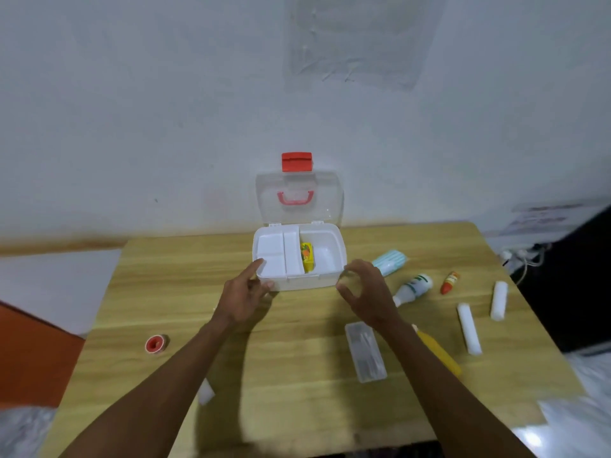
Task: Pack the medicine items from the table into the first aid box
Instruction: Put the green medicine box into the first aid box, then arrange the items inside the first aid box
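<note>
The white first aid box stands open at the table's far middle, its clear lid upright against the wall. A yellow packet lies inside beside the white tray insert. My left hand touches the box's front left corner, forefinger on the rim. My right hand hovers at the front right corner, fingers spread, holding nothing. To the right lie a striped pouch, a white bottle, a small red tube, two gauze rolls, a clear case and a yellow item partly under my right forearm.
A red tape roll lies at the wooden table's left. A small white piece sits near my left forearm. The wall is close behind the box. Cables and a dark object are off the right edge.
</note>
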